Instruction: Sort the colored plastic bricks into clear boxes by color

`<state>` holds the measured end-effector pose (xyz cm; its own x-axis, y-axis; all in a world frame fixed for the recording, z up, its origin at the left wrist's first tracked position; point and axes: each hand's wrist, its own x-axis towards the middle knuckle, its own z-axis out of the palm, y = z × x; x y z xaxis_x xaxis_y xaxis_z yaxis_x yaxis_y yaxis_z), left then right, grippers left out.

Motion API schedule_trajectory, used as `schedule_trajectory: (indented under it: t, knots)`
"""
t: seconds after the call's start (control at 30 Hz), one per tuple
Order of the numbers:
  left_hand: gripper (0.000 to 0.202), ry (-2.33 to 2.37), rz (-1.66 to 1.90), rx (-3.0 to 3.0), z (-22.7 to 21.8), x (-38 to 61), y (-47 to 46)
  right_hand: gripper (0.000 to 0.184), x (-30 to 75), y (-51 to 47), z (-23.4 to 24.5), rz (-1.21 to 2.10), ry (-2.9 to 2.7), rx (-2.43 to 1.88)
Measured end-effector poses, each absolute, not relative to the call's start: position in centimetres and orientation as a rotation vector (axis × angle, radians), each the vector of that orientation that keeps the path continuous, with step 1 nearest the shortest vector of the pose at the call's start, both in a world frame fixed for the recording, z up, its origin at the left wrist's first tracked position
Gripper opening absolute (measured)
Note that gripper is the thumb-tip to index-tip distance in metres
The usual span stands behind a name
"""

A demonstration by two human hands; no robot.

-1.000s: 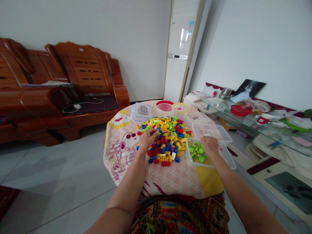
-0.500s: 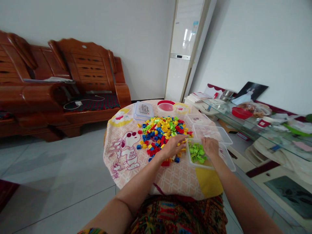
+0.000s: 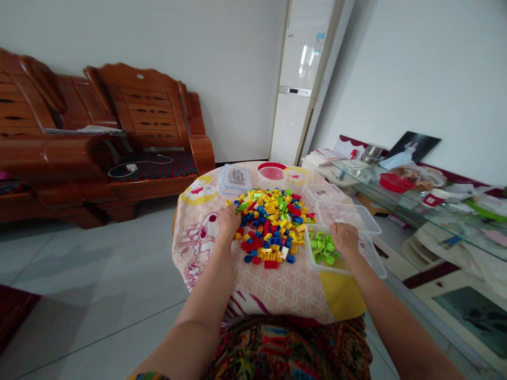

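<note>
- Round surface (image 3: 277, 293), covered by a pink, white-patterned cloth with cartoon figures; it carries all items below.
- Heap of red, yellow, blue and green plastic building blocks (image 3: 271, 224), loose at the middle of the surface.
- Clear, rectangular plastic container (image 3: 335, 270), just right of the heap.
- Clear, shallow plastic tray (image 3: 362, 212), directly behind the container.
- Clear, blue-edged plastic box (image 3: 235, 178), behind the heap, to the left.
- Left hand (image 3: 228, 222), at the heap's left edge; fingers bent, the grip's opening and any block within hidden.
- Right hand (image 3: 345, 238), over the container; fingers curled, grip partly closed, contents impossible to tell.
- Lime-green plastic blocks (image 3: 322, 248), grouped in the container's left part, beside the right hand.
</note>
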<state>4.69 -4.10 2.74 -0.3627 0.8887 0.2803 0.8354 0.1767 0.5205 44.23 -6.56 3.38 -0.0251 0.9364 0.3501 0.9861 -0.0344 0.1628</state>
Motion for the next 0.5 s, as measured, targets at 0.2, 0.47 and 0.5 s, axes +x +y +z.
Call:
schedule_trajectory:
  t: [0.2, 0.47, 0.5]
  knots:
    - [0.032, 2.337, 0.82, 1.772, 3.3, 5.6, -4.5, 0.052, 44.4, -6.4, 3.3, -0.547, -2.098, -2.099]
    - [0.015, 2.311, 1.069, 1.554, 3.6, 5.9, -5.2, 0.052, 44.6, -6.1, 3.0, -0.571, -2.073, -2.121]
    - [0.014, 2.286, 1.156, 1.551, 3.7, 6.2, -5.2, 0.052, 44.6, -6.1, 3.0, -0.573, -2.074, -2.121]
